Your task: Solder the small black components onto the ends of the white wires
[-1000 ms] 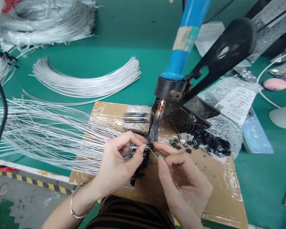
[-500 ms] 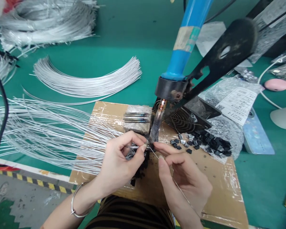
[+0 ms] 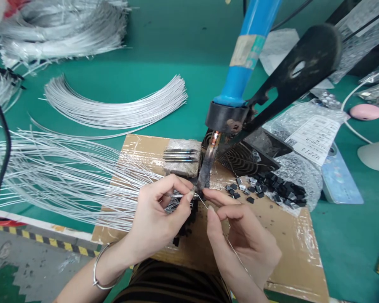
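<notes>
Pinching a thin white wire [image 3: 177, 194] between thumb and forefinger, the left hand [image 3: 158, 219] held its end at the dull metal tip of the blue-handled soldering iron [image 3: 240, 63], over the middle of a glossy, tape-covered cardboard [image 3: 287, 235]. The right hand [image 3: 243, 240] gripped a fine silvery solder strand [image 3: 204, 203], meeting the same tip. Stiff white wires [image 3: 66, 176] fanned out to the left across the smooth green worktop [image 3: 164, 54]. Small square black parts [image 3: 271, 187] lay heaped to the right.

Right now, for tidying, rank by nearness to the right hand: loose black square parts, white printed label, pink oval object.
1. Loose black square parts, beside the right hand.
2. White printed label, on the bag.
3. Pink oval object, far right.
</notes>
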Demonstrator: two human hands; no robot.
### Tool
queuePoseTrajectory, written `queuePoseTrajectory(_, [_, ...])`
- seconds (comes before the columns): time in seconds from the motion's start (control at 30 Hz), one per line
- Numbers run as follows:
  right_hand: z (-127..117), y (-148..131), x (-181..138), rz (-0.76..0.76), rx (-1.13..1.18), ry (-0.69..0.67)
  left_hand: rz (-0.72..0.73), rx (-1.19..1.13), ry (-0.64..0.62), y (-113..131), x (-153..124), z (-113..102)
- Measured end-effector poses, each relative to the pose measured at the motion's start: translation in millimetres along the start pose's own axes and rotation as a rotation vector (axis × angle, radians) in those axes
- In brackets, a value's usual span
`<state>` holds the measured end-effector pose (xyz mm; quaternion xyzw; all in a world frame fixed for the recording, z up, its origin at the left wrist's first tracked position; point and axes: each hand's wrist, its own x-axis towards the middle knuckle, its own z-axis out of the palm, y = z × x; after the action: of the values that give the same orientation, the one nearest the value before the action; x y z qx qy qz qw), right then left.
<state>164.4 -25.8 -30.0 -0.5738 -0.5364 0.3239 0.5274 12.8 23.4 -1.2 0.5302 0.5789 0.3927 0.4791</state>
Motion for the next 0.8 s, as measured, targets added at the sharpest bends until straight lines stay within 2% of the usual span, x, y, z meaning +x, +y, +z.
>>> queuePoseTrajectory(0.63, [1.8, 0.2, -0.3, 0.007, -0.013, 0.020, -0.010, -0.007, 0.003, 0.3, 0.5, 2.6])
queuePoseTrajectory(0.8, [2.2, 0.3, -0.1, -0.031, -0.027, 0.023, -0.010, -0.007, -0.008, 0.7, -1.1, 0.5])
